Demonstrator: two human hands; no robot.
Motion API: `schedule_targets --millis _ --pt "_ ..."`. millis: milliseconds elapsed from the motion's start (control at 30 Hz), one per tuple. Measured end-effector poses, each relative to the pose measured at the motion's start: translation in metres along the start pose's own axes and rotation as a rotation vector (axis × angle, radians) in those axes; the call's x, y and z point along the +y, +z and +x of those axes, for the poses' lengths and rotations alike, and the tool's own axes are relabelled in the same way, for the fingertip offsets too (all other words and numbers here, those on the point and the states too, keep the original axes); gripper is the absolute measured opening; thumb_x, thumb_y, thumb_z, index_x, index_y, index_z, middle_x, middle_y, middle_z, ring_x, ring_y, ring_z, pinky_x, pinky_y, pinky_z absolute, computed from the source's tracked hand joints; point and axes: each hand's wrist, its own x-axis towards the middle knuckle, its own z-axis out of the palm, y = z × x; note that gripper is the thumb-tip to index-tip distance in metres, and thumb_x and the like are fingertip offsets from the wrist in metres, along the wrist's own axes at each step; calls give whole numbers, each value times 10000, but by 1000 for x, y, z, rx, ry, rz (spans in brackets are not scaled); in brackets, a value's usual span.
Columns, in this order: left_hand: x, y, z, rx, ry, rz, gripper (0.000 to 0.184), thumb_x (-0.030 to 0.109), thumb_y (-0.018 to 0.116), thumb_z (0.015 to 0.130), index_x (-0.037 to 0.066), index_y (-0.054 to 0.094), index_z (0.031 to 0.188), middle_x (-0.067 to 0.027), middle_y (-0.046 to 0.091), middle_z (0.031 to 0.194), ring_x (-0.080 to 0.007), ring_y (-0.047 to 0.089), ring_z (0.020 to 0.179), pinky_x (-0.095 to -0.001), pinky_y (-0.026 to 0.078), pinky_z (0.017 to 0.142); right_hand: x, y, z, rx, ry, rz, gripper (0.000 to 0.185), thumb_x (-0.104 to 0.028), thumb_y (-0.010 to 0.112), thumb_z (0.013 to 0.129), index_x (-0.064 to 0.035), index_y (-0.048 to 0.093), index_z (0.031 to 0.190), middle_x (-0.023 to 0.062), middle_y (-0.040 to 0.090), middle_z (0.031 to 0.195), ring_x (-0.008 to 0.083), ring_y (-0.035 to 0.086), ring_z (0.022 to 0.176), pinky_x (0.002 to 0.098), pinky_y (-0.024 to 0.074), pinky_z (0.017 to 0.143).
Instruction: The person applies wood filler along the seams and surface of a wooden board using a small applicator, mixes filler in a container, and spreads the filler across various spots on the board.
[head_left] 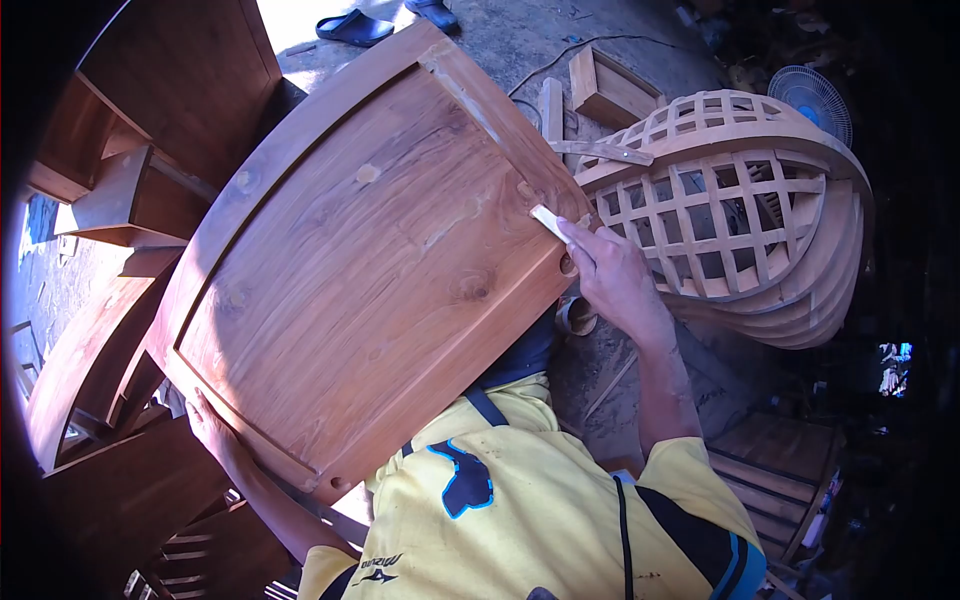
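Observation:
A large wooden panel with a raised frame and pale filler patches lies tilted across the lap. My right hand is closed on a small flat pale scraper, whose tip touches the panel near its right edge, beside a knot. At the lower left, my left hand rests against the panel's edge, its fingers partly hidden by the wood; whether they are apart or wrapped round the edge does not show clearly.
Curved lattice woodwork stands at the right, with a fan behind it. An open wooden box sits on the floor. Brown wooden furniture parts crowd the left. Dark sandals lie at the top.

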Motion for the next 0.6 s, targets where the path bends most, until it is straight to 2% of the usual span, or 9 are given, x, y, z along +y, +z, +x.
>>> schedule_targets --millis 67,167,233,300,400,467,533,600 --pt "-23 -18 13 -91 -57 -63 379 296 556 1149 9 637 1383 -56 707 1220 -123 648 1090 -302 519 945 -10 -8 10 5 -16 -29 359 -133 632 1047 -101 691 1400 217 658 940 398 690 861 500 554 774" --pt "-31 -23 18 -93 15 -33 360 284 567 1144 17 638 1376 -53 710 1201 -121 652 1073 -299 525 931 -24 -7 28 -18 -23 -112 368 -153 612 1057 -105 674 1416 218 663 954 406 702 878 520 566 790" --pt "-13 -6 7 -78 4 -26 342 278 574 1141 20 643 1354 -46 711 1180 -120 656 1054 -296 529 915 -25 -3 33 -40 -18 -179 373 -162 601 1060 -107 664 1424 219 665 961 410 707 890 530 569 800" --pt "19 22 -12 8 -28 -110 204 214 582 1139 32 674 1150 -6 676 981 -75 616 887 -253 508 788 -23 -4 35 -80 -6 -268 376 -175 585 1065 -108 651 1429 229 667 978 427 710 905 546 574 812" --pt "-17 -4 11 -36 35 -116 187 198 575 1141 34 664 1140 -6 681 993 -65 612 893 -247 506 792 -19 -12 28 -131 -3 -274 365 -178 583 1064 -99 658 1413 247 671 982 432 707 906 548 569 810" --pt "-15 1 10 -59 56 -143 179 195 574 1142 38 659 1134 -2 676 989 -62 607 893 -247 503 793 -13 -11 19 -120 -18 -261 361 -175 584 1062 -94 662 1405 247 674 978 434 705 909 545 566 811" --pt "8 16 -3 -69 -52 -160 172 192 572 1143 48 653 1095 15 640 954 -50 568 874 -241 478 784 -2 -10 13 -98 -65 -167 343 -171 589 1059 -78 677 1378 235 674 943 436 695 908 528 548 810" --pt "-1 14 -2 -74 -1 -146 203 223 558 1150 53 658 1101 7 663 971 -54 601 902 -242 496 797 1 -20 12 -87 -84 -137 337 -172 591 1059 -77 684 1369 233 675 940 437 691 907 527 541 809"
